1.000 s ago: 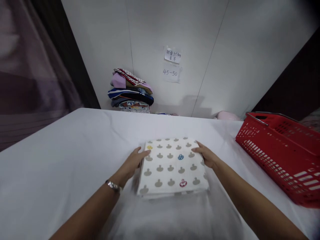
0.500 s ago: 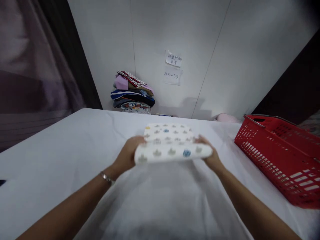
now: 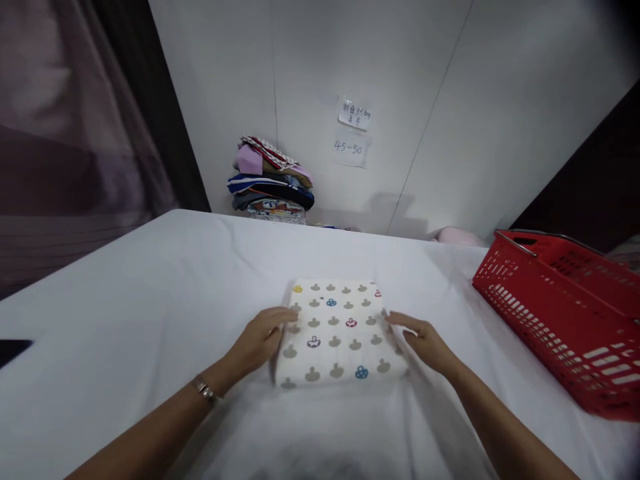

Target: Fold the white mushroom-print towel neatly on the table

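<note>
A folded white cloth point(image 3: 334, 357) printed with small mushrooms, mostly grey with a few blue, red, yellow and purple ones, lies flat as a neat rectangle on the white-covered table point(image 3: 200, 287). At its left edge is my left hand point(image 3: 263, 337), fingers extended and the fingertips touching the fabric; a metal bracelet circles that wrist. On the opposite side my right hand point(image 3: 423, 340) is spread, its fingertips at the right edge and the thumb held apart. Neither hand grips the cloth.
A red plastic basket point(image 3: 555, 320) with metal handles stands at the right. Beyond the far table edge, a stack of folded clothes point(image 3: 273, 180) rests against the wall. Paper notes point(image 3: 353, 147) are taped there. A dark flat object point(image 3: 13, 350) lies at the left edge.
The raised near part of the cloth has come down flat, and the cloth now lies nearer to me. My hands have let go and rest along its two sides.
</note>
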